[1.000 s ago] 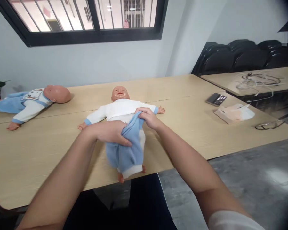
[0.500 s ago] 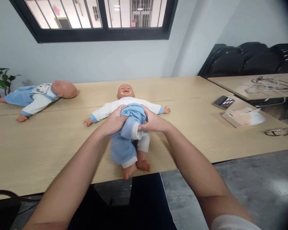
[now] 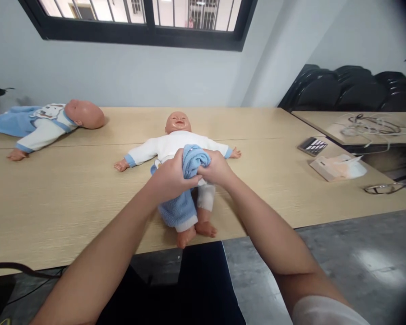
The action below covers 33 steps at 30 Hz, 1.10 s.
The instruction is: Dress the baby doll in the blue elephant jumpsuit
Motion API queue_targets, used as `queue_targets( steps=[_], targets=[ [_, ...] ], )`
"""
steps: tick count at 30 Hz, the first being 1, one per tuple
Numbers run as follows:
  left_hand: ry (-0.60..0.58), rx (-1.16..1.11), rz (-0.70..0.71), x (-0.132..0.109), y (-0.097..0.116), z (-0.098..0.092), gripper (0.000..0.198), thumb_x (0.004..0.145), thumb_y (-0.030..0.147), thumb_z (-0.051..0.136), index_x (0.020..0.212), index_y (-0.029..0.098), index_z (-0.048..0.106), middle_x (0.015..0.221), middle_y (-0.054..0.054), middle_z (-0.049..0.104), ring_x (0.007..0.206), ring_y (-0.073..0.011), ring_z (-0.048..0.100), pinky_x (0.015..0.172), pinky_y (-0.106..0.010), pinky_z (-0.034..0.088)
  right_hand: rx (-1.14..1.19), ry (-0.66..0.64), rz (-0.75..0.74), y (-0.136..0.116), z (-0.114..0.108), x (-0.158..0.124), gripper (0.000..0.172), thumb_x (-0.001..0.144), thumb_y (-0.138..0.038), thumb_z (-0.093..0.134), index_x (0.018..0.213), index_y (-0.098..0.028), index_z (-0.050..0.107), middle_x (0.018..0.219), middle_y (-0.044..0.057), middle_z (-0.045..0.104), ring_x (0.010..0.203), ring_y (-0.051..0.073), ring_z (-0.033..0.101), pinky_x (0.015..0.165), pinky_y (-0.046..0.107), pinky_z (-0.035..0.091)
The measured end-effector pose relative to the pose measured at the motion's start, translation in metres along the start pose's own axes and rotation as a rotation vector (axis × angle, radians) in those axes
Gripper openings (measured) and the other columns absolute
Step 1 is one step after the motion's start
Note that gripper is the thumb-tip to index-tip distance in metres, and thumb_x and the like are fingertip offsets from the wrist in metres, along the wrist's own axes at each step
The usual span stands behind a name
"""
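A baby doll [image 3: 176,143] in a white long-sleeved top lies on its back on the table, its feet toward me. Blue knitted doll trousers [image 3: 178,210] with a white cuff cover the leg on the left; the leg on the right shows white cloth and a bare foot. Over the doll's belly, the other part of the trousers is bunched into a roll. My left hand [image 3: 176,176] is closed on the left side of that roll. On its right side, my right hand [image 3: 216,168] grips the cloth, thumb toward the middle.
A second doll [image 3: 50,122] in blue and white lies on the table [image 3: 71,203] at the far left. At the right are a dark palette-like case [image 3: 312,146], a tissue pack [image 3: 338,167], glasses [image 3: 384,188] and tangled cables [image 3: 372,124]. Black chairs [image 3: 352,88] are stacked behind.
The trouser leg that hung loose with its white cuff showing is now gathered into a tight roll. Both hands have drawn closer together around it. The camera view has shifted slightly.
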<state>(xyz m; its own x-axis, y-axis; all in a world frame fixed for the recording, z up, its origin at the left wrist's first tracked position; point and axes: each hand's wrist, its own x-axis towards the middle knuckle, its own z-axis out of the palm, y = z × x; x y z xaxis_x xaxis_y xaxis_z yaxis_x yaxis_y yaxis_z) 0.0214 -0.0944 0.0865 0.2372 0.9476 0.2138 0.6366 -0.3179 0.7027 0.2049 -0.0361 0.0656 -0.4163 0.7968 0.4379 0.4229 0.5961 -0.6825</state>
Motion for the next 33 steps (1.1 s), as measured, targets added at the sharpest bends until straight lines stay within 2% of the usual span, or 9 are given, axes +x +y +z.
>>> queue_targets(
  steps=[4, 9, 13, 16, 23, 26, 28, 31, 33],
  targets=[
    [0.034, 0.025, 0.08, -0.001, -0.007, -0.008, 0.027, 0.08, 0.027, 0.061, 0.106, 0.023, 0.053, 0.095, -0.003, 0.067, 0.089, -0.0242, 0.063, 0.08, -0.037, 0.048, 0.119, -0.179, -0.023, -0.001, -0.01, -0.001, 0.007, 0.069, -0.023, 0.059, 0.07, -0.02, 0.053, 0.068, -0.004, 0.052, 0.064, 0.012, 0.042, 0.063, 0.026, 0.036],
    [0.133, -0.106, 0.09, -0.001, -0.01, -0.009, 0.03, 0.081, 0.023, 0.056, 0.111, 0.023, 0.054, 0.101, -0.003, 0.07, 0.094, -0.0234, 0.065, 0.082, -0.035, 0.049, 0.143, -0.283, -0.004, -0.004, -0.012, -0.003, 0.002, 0.069, -0.02, 0.056, 0.071, -0.02, 0.054, 0.067, -0.006, 0.051, 0.062, 0.011, 0.041, 0.062, 0.025, 0.037],
    [0.0, -0.351, 0.019, -0.004, -0.007, -0.005, 0.035, 0.073, 0.018, 0.056, 0.108, 0.023, 0.057, 0.081, 0.003, 0.069, 0.076, -0.0192, 0.064, 0.071, -0.031, 0.05, 0.078, -0.259, -0.029, -0.006, -0.013, -0.003, 0.002, 0.07, -0.019, 0.058, 0.068, -0.019, 0.058, 0.065, -0.005, 0.055, 0.062, 0.011, 0.044, 0.062, 0.025, 0.037],
    [-0.027, -0.494, 0.104, -0.007, -0.006, -0.001, 0.038, 0.073, 0.015, 0.053, 0.11, 0.022, 0.059, 0.077, 0.004, 0.072, 0.077, -0.019, 0.067, 0.075, -0.032, 0.052, 0.1, -0.283, -0.03, -0.007, -0.017, -0.003, 0.005, 0.071, -0.017, 0.059, 0.068, -0.018, 0.063, 0.065, -0.004, 0.059, 0.063, 0.012, 0.047, 0.064, 0.025, 0.038],
    [-0.002, -0.439, 0.167, -0.003, -0.013, 0.006, 0.045, 0.071, 0.012, 0.056, 0.116, 0.021, 0.056, 0.099, -0.001, 0.075, 0.096, -0.0197, 0.068, 0.087, -0.032, 0.052, 0.204, -0.415, 0.051, -0.007, -0.032, 0.0, 0.009, 0.078, -0.024, 0.069, 0.083, -0.018, 0.073, 0.079, -0.002, 0.069, 0.073, 0.015, 0.057, 0.071, 0.026, 0.044],
    [-0.053, -0.485, 0.087, -0.001, -0.014, 0.002, 0.041, 0.072, 0.014, 0.058, 0.111, 0.022, 0.054, 0.087, 0.003, 0.07, 0.081, -0.0168, 0.066, 0.076, -0.029, 0.051, 0.241, -0.49, 0.029, -0.004, -0.043, -0.001, 0.021, 0.085, -0.037, 0.071, 0.096, -0.019, 0.074, 0.095, 0.001, 0.074, 0.087, 0.019, 0.064, 0.078, 0.029, 0.048],
    [-0.102, -0.447, 0.039, -0.002, -0.014, -0.002, 0.031, 0.073, 0.015, 0.055, 0.103, 0.022, 0.055, 0.075, 0.005, 0.064, 0.068, -0.0148, 0.059, 0.067, -0.027, 0.048, 0.294, -0.393, 0.031, 0.004, -0.052, -0.001, 0.031, 0.09, -0.049, 0.068, 0.098, -0.019, 0.074, 0.1, 0.004, 0.074, 0.09, 0.02, 0.065, 0.079, 0.03, 0.05],
    [-0.16, -0.262, 0.081, -0.004, -0.013, -0.007, 0.014, 0.075, 0.015, 0.047, 0.086, 0.022, 0.053, 0.069, 0.005, 0.057, 0.064, -0.0146, 0.052, 0.065, -0.029, 0.044, 0.279, -0.294, 0.23, 0.023, -0.061, -0.002, 0.051, 0.093, -0.064, 0.061, 0.077, -0.017, 0.071, 0.073, 0.005, 0.071, 0.062, 0.017, 0.062, 0.061, 0.029, 0.05],
    [-0.16, -0.117, 0.144, -0.004, -0.012, -0.009, 0.009, 0.076, 0.017, 0.048, 0.082, 0.022, 0.052, 0.076, 0.003, 0.059, 0.072, -0.0164, 0.053, 0.069, -0.03, 0.044, 0.252, -0.441, 0.472, 0.035, -0.06, -0.003, 0.056, 0.089, -0.067, 0.066, 0.062, -0.017, 0.067, 0.052, 0.006, 0.064, 0.042, 0.015, 0.053, 0.047, 0.03, 0.046]
  ],
)
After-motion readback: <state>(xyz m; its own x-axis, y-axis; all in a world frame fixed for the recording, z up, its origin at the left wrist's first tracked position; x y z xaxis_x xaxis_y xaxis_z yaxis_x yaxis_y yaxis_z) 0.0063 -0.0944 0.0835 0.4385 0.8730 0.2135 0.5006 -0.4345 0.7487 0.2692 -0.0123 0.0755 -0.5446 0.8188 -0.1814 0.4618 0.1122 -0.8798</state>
